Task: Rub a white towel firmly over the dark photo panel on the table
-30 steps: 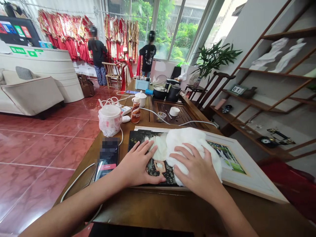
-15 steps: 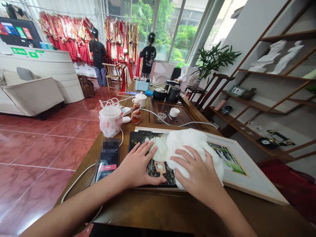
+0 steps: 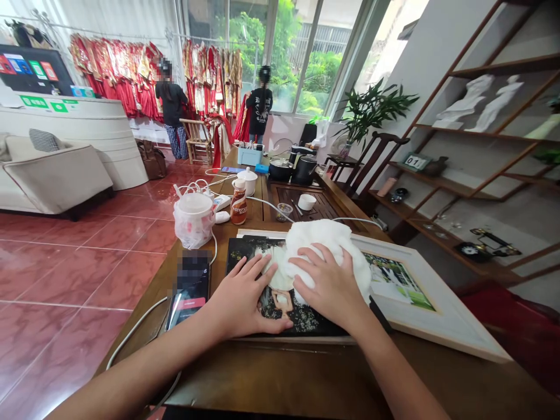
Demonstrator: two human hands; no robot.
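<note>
A dark photo panel (image 3: 306, 319) with a figure in a pale dress lies on the wooden table in front of me. My left hand (image 3: 245, 291) rests flat on its left part, fingers spread and holding nothing. On the panel's right part sits a bunched, fluffy white cloth (image 3: 359, 271). My right hand (image 3: 326, 283) grips this cloth from above, with its fingers apart and bent into it. The cloth hides part of the panel and of the white-framed picture (image 3: 455, 318) behind it.
Left of the panel lies a phone (image 3: 190, 289) with a cable. Beyond stand a bagged white tub (image 3: 193, 216), a brown-labelled bottle (image 3: 238, 204), a lidded white cup (image 3: 248, 181) and a small white bowl (image 3: 307, 202). Two people stand by red garments at the back.
My right hand and the white cloth have moved left and away from me over the panel, uncovering its lower right corner. My left hand stays in place on the panel.
</note>
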